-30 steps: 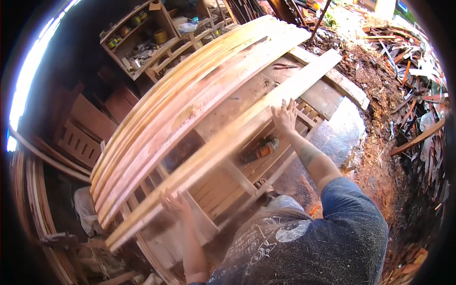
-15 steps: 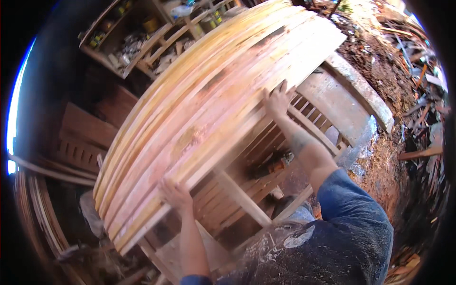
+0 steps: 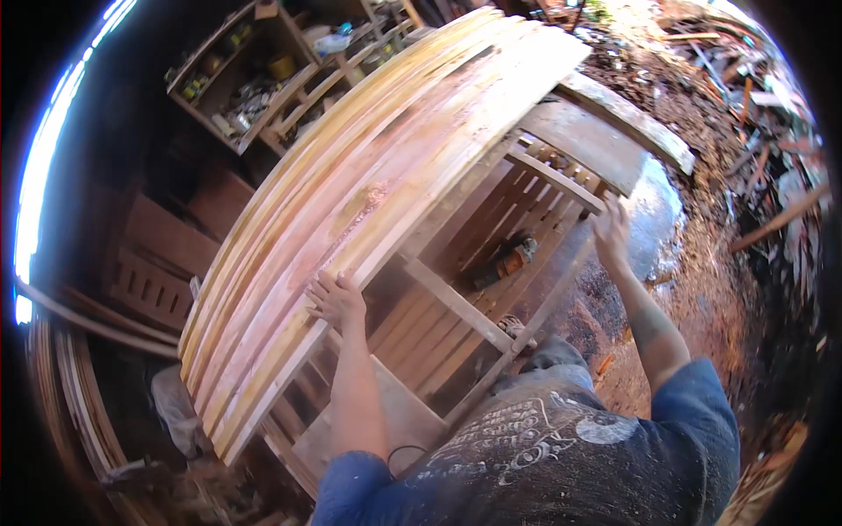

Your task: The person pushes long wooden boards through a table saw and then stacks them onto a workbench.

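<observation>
"At the near edge of the plank row (image 3: 377, 202), how do we stand?"

"Our left hand (image 3: 336, 301) lies on top, fingers spread, with nothing grasped that we can see. Our right hand (image 3: 611, 232) is off the row, out to the right of its near edge, by a corner of the wooden frame (image 3: 456, 300); whether it grips there, we cannot tell"

"Which step do we take this to be?"

"We'd judge it to be laying planks side by side: they sit close together over the frame, while an orange and dark power tool (image 3: 507, 263) lies lower, just out from the row's near edge"

"What would our next move call for?"

"Probably a steady left hand, so nothing in the row shifts, and the right one brought to its right half. Past the row's far side we have shelves (image 3: 298, 39); beyond its right end, a scrap heap (image 3: 772, 105)"
</observation>
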Demonstrator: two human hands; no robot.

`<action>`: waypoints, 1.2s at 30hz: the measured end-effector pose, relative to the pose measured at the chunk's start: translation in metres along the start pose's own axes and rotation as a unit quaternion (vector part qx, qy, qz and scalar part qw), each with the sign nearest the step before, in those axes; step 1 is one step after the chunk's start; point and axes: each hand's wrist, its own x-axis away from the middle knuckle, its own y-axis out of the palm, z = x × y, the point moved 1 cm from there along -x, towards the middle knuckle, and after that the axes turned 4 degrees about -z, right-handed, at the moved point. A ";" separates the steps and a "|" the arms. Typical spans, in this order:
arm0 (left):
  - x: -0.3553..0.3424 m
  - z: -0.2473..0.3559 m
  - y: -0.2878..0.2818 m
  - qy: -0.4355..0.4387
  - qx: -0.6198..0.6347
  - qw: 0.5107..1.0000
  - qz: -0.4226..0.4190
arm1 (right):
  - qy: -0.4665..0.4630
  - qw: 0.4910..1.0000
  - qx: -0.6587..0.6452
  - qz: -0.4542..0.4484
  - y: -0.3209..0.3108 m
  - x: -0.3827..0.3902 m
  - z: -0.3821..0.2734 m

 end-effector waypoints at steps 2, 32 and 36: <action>0.007 -0.010 -0.006 -0.020 0.004 0.999 -0.049 | 0.150 0.981 0.123 -0.013 -0.061 0.118 0.057; 0.963 0.136 -0.149 0.334 -0.065 0.156 -0.927 | 0.733 0.497 -0.197 0.421 -0.425 1.287 -0.064; 1.101 0.149 -0.187 0.648 -0.192 0.246 -0.694 | 0.812 0.184 -0.096 0.545 -0.431 1.451 -0.130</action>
